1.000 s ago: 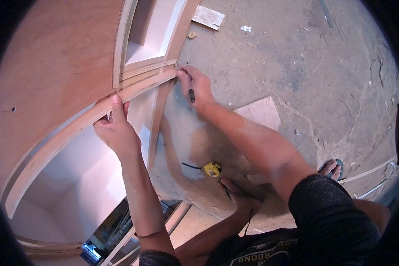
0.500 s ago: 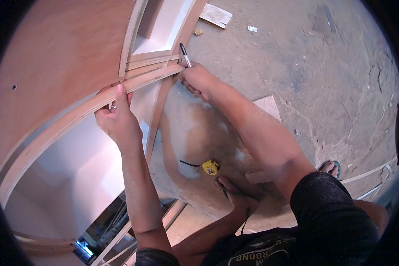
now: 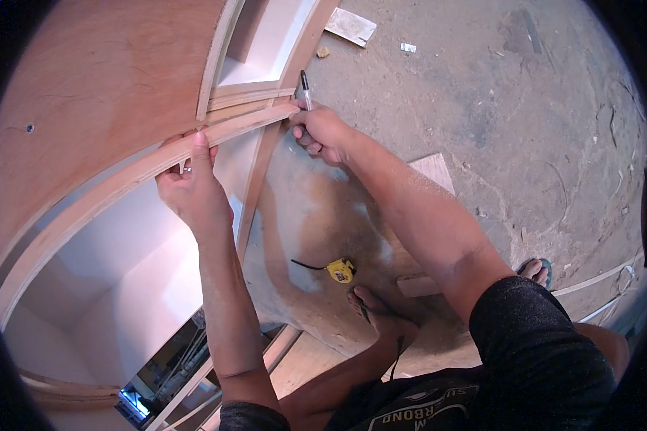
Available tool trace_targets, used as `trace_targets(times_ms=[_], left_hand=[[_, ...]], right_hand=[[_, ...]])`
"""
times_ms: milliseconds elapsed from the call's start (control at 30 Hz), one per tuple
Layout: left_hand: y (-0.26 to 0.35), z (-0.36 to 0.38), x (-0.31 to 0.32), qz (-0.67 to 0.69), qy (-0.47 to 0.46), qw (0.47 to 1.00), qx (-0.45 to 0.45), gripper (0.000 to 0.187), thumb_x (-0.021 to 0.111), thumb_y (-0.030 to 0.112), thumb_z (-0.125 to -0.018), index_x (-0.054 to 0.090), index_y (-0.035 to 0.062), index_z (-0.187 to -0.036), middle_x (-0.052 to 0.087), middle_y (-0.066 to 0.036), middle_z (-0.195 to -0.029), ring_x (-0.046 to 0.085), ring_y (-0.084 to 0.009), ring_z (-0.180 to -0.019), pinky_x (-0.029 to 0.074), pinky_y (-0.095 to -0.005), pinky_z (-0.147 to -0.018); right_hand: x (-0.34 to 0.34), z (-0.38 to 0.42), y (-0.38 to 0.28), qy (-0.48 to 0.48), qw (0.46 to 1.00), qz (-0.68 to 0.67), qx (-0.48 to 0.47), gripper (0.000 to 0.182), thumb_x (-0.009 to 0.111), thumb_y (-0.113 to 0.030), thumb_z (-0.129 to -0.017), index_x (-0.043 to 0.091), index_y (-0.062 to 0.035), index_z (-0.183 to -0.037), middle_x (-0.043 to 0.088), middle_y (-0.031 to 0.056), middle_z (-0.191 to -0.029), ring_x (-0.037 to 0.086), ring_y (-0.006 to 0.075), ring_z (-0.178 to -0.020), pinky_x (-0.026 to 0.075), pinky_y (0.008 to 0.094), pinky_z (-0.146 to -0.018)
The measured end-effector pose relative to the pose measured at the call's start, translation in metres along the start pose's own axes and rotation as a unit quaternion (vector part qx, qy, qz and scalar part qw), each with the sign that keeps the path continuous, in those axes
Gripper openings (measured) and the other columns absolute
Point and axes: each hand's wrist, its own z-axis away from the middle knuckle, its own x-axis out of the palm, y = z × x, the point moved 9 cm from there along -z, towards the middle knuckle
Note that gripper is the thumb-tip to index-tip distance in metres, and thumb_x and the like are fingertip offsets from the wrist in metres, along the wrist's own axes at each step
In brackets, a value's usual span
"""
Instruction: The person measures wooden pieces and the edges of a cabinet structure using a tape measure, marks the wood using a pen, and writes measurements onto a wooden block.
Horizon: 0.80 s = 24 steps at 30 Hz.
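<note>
A long, thin wooden strip (image 3: 93, 201) runs across the front of a wooden cabinet frame, from the lower left up to its end near my right hand. My left hand (image 3: 196, 188) is closed around the strip, thumb on its upper face and fingers underneath. At the strip's right end, my right hand (image 3: 322, 135) is closed with a black-capped marker (image 3: 306, 90) sticking up from its grip. Its thumb and fingers also touch the strip's end; some fingertips are hidden.
The cabinet (image 3: 115, 287) has pale inner walls, with a reddish plywood panel (image 3: 108, 72) above. A yellow tape measure (image 3: 340, 270) lies on the concrete floor near my foot. Wood offcuts (image 3: 351, 27) lie around, one (image 3: 433, 172) partly behind my right forearm.
The marker has tilted slightly and stands a little more upright in my right hand. Both hands stay at the strip, while the whole view has shifted slightly.
</note>
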Motion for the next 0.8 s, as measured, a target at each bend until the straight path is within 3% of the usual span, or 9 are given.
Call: trace_targets(times_ms=[300, 500, 600, 800], left_hand=[[0.004, -0.001, -0.002, -0.009, 0.03, 0.999, 0.013, 0.045, 0.075, 0.006, -0.094, 0.052, -0.0075, -0.131, 0.061, -0.019, -0.125, 0.067, -0.0226, -0.108, 0.062, -0.0349, -0.09], [0.0, -0.003, 0.002, -0.035, 0.035, 0.998, 0.025, 0.05, 0.08, 0.005, -0.09, 0.053, -0.0069, -0.131, 0.063, -0.017, -0.123, 0.065, -0.0222, -0.11, 0.055, -0.0328, -0.095], [-0.008, -0.005, 0.013, -0.142, -0.033, 0.989, -0.003, 0.054, 0.083, 0.006, -0.087, 0.054, -0.0068, -0.131, 0.064, -0.013, -0.12, 0.064, -0.0186, -0.105, 0.051, -0.0318, -0.093], [-0.016, -0.009, 0.026, -0.111, -0.032, 0.993, -0.018, 0.058, 0.085, 0.007, -0.085, 0.054, -0.0069, -0.132, 0.064, -0.011, -0.116, 0.058, -0.0142, -0.092, 0.049, -0.0297, -0.086]], right_hand=[[-0.003, -0.004, 0.003, 0.004, 1.0, 0.0, -0.007, 0.039, 0.057, -0.015, -0.103, 0.048, -0.0196, -0.14, 0.049, -0.0049, -0.071, 0.033, 0.0056, -0.048, 0.023, 0.0231, -0.039], [-0.003, -0.007, -0.001, -0.008, 0.999, 0.022, -0.023, 0.037, 0.058, -0.014, -0.103, 0.049, -0.018, -0.139, 0.049, -0.0056, -0.07, 0.034, 0.0053, -0.048, 0.023, 0.0233, -0.04], [-0.003, -0.008, 0.0, -0.012, 0.999, 0.033, -0.017, 0.036, 0.058, -0.014, -0.103, 0.05, -0.0181, -0.138, 0.049, -0.0057, -0.07, 0.034, 0.0053, -0.048, 0.023, 0.0237, -0.04], [-0.006, -0.009, -0.004, -0.004, 0.998, 0.047, -0.034, 0.036, 0.058, -0.013, -0.103, 0.05, -0.0147, -0.137, 0.049, -0.005, -0.07, 0.034, 0.0064, -0.047, 0.024, 0.0258, -0.041]])
